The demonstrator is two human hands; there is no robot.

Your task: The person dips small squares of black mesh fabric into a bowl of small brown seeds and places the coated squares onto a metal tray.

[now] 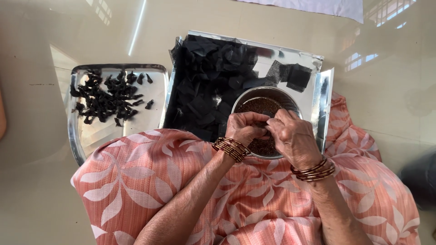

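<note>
A small black piece of paper (263,123), dark, thin and mostly hidden, sat just right of the frame's centre, pinched between the fingertips of both hands. It was held directly above a round steel bowl (287,97) filled with fine brown seed-like grains (257,105). The left hand (244,128) was curled, knuckles up, its fingers closed on the piece from the left; a stack of copper-coloured bangles (230,149) circled that wrist. The right hand (294,136) met it from the right, fingers bent inward and pressed to the same piece, back of the hand toward the camera, with similar wrist bangles (314,169) below it. Both forearms rose from the lower edge of the frame, converging over the bowl. The bowl rested at the right of a shallow silver-lined box (320,86), centre top, heaped with loose black paper squares (206,77). At the upper left, a rectangular steel tray (91,134) held a scatter of small twisted black bundles (106,97). A peach cloth with pale leaf pattern (150,181) covered the lap across the lower frame, and a glossy cream floor (41,41) surrounded all
</note>
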